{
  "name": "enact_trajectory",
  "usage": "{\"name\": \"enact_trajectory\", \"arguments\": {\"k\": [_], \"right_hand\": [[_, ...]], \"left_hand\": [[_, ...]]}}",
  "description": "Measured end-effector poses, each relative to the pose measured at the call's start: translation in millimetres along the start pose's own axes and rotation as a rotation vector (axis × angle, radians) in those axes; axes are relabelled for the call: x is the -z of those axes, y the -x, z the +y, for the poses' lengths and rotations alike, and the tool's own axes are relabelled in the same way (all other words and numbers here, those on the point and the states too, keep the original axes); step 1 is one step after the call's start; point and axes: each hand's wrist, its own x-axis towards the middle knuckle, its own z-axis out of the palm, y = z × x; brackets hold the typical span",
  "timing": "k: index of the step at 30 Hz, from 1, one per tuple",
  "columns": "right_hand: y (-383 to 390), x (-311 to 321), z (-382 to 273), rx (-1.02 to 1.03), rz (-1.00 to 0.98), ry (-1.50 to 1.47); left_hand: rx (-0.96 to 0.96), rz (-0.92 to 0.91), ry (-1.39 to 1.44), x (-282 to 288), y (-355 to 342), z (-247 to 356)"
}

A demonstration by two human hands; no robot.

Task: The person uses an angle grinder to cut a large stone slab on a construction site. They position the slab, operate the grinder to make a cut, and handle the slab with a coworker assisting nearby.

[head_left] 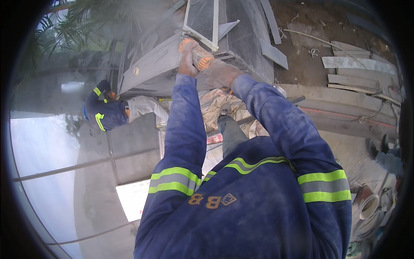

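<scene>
My left hand [187, 60] is closed around the front part of a dusty orange power tool [199, 53], while my right hand [219, 74] wraps round its rear end. The tool's head lies against the edge of a grey stone corner [241, 67], below pale strips [214, 23] set on a dark panel. What exactly its head touches is too hazy to tell. Both forearms reach up in dusty blue sleeves with reflective bands. Beneath my arms are crumpled, dirty beige sheets [210, 102] around my grey-trousered leg.
A person [106, 111] in blue reflective workwear appears at left against large glass panels [60, 142]; whether reflected, I cannot tell. Long stone offcuts [357, 64] and a loose cord [327, 43] lie on dirt at right. Someone's legs [386, 157] show at far right, above buckets [368, 200].
</scene>
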Motion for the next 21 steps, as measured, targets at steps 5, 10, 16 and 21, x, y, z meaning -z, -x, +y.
{"name": "enact_trajectory", "arguments": {"k": [5,10,16,21], "right_hand": [[-35.7,-14.0,12.8,0.025,-0.063,0.008],[-44.0,-16.5,9.2,-0.055,-0.081,0.007],[-1.3,-4.4,-2.6,-0.020,-0.008,0.007],[9.6,-6.2,4.1,-0.030,0.000,-0.008]], "left_hand": [[0.022,-0.013,0.006,7.2,-16.5,5.1],[0.048,-0.030,-0.002,13.6,-27.6,7.4],[0.009,-0.029,0.021,15.9,-15.6,-2.3],[-0.021,-0.056,0.013,4.1,-2.2,-3.5]]}}
